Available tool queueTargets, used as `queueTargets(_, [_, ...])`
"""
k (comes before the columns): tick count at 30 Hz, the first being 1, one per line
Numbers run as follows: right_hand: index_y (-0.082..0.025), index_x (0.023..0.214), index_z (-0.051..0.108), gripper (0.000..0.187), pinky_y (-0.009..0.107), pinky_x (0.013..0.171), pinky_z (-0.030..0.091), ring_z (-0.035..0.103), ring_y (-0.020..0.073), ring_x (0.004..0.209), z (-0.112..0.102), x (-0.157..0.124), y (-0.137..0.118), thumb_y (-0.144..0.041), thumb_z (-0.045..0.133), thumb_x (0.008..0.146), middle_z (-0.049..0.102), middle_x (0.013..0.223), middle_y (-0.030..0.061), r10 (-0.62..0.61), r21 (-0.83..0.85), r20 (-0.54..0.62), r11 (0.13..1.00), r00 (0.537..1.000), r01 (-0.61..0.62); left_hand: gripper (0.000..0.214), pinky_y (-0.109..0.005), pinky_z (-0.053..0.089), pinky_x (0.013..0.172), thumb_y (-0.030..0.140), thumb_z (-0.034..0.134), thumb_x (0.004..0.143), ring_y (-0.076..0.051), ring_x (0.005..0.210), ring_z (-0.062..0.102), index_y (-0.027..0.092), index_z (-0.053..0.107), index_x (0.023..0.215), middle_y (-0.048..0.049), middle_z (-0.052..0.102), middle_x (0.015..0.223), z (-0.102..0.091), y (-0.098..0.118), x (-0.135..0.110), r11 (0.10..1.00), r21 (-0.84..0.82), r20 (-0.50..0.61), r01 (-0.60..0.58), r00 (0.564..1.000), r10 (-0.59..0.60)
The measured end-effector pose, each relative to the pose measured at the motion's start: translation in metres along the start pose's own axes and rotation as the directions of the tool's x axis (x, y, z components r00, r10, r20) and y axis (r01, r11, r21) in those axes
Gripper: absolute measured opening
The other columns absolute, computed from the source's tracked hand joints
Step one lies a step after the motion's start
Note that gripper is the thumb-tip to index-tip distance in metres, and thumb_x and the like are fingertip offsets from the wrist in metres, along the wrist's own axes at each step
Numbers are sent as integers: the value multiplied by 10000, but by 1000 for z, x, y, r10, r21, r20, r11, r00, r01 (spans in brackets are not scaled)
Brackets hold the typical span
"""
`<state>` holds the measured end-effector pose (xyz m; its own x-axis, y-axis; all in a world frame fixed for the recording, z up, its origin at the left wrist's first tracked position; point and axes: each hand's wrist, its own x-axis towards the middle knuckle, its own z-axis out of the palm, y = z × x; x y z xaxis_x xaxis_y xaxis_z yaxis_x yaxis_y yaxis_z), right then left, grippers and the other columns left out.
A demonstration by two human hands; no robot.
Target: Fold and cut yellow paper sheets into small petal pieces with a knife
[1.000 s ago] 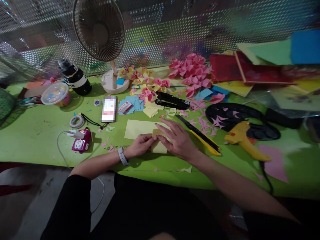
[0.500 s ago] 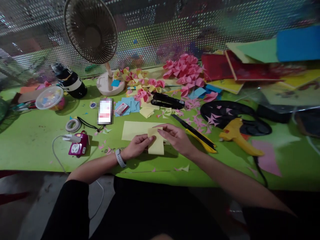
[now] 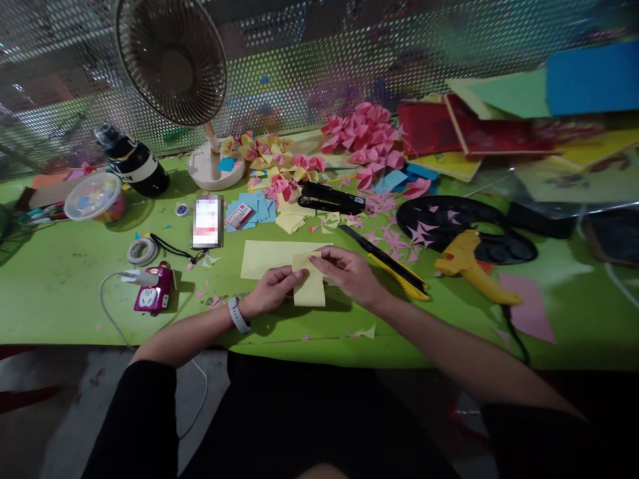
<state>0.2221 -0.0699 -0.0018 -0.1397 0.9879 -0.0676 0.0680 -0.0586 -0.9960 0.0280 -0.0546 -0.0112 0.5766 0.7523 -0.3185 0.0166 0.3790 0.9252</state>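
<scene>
Green and strewn with paper scraps (image 3: 369, 331), the surface (image 3: 64, 286) backs onto a perforated screen (image 3: 299, 73). Between the two hands is a pale yellow strip (image 3: 310, 294) — long axis pointing away from the person. The left hand (image 3: 273, 290) has its grip closed on the left edge, thumb on top; the right hand (image 3: 352, 274) pinches near the far right corner. Neither is clearly nearer. Just behind lies a wider yellow sheet (image 3: 262, 258); well off left, a plastic tub (image 3: 74, 207) holds coloured bits (image 3: 102, 190).

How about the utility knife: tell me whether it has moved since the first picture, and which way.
No. The utility knife keeps its place relative to the glue gun; only the whole view has shifted.
</scene>
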Motion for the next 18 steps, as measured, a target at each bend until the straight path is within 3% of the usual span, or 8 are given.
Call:
queueTargets(12, [-223,785,694,391,284,517,386,483,140,602,0,1,7,-611,730,811,603,697,-9,-15,25,-15,1000,1000,15,580,-197,322,466,698,740,747,-39,472,386,138,594,714,67,466,561,-1,0,0,999,48,-11,-1,1000,2])
queueTargets(15, [-225,780,689,389,279,496,381,488,138,588,0,1,10,-611,732,811,611,695,-6,-15,33,-44,999,999,17,551,-183,296,445,618,839,676,-24,455,390,102,672,772,48,541,573,-1,2,-1,996,81,48,42,998,-46])
queueTargets(18, [-232,786,684,382,283,508,405,512,146,603,-1,0,9,-610,728,813,619,715,-1,-24,19,-103,999,994,26,514,-183,399,497,531,893,643,-41,505,512,78,714,807,-8,661,648,-2,-1,0,993,65,129,96,986,-103])
